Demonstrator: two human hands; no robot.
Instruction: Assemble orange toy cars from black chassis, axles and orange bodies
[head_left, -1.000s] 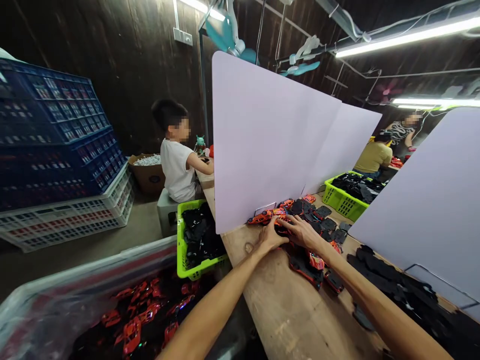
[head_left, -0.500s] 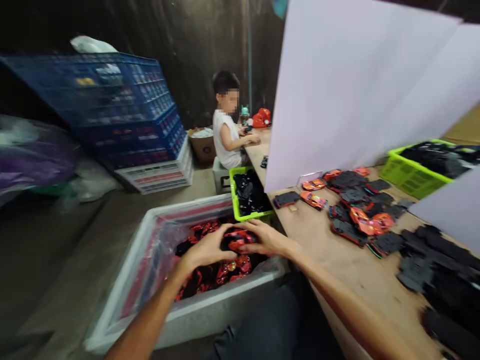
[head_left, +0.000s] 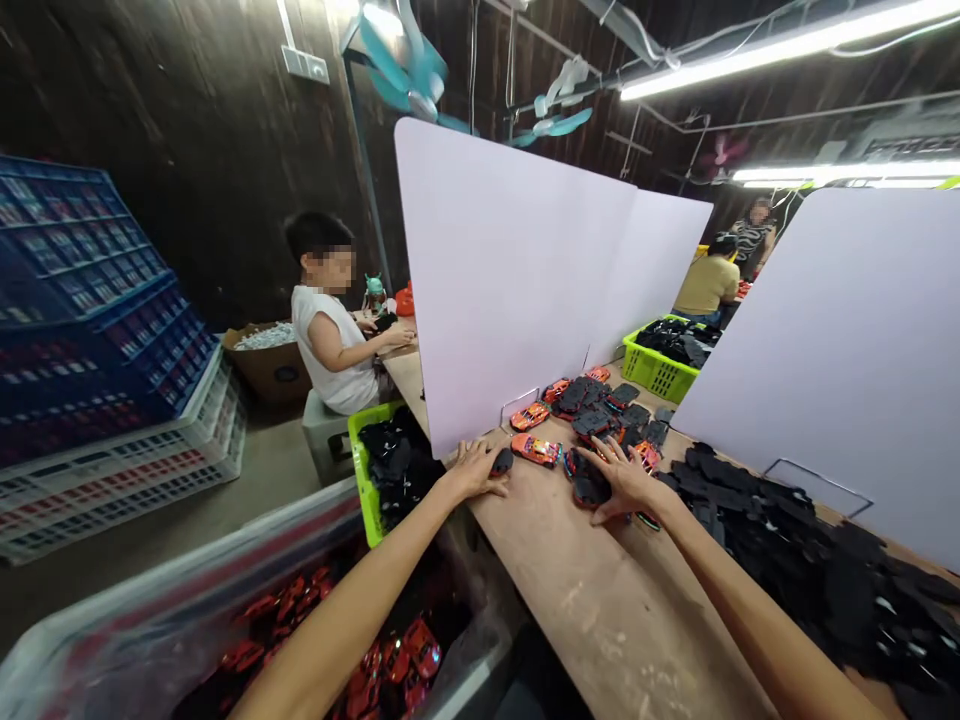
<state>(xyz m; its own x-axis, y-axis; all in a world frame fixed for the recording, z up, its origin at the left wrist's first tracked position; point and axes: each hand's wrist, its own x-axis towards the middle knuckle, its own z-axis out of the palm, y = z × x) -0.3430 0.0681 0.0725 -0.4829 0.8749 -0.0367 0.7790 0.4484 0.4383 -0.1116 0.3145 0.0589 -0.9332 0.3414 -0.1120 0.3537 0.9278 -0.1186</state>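
My left hand (head_left: 474, 468) lies near the left edge of the wooden table (head_left: 600, 620), its fingers closed round a small black car part (head_left: 502, 461). My right hand (head_left: 624, 480) rests flat with spread fingers on a pile of black and red toy car pieces (head_left: 607, 425). Between my hands a red toy car (head_left: 536, 449) lies on the wood, and another red car (head_left: 529, 415) sits just behind it by the divider.
White divider boards (head_left: 495, 270) stand on the table. Black car bases (head_left: 787, 540) are heaped at the right. A green basket (head_left: 364, 470) and a white bin of red cars (head_left: 315, 640) sit left. A seated person (head_left: 330, 330) and stacked blue crates (head_left: 82, 290) are beyond.
Both hands came up out of the bin of red cars at the lower left and went back to the table. My view swung up and right with them.
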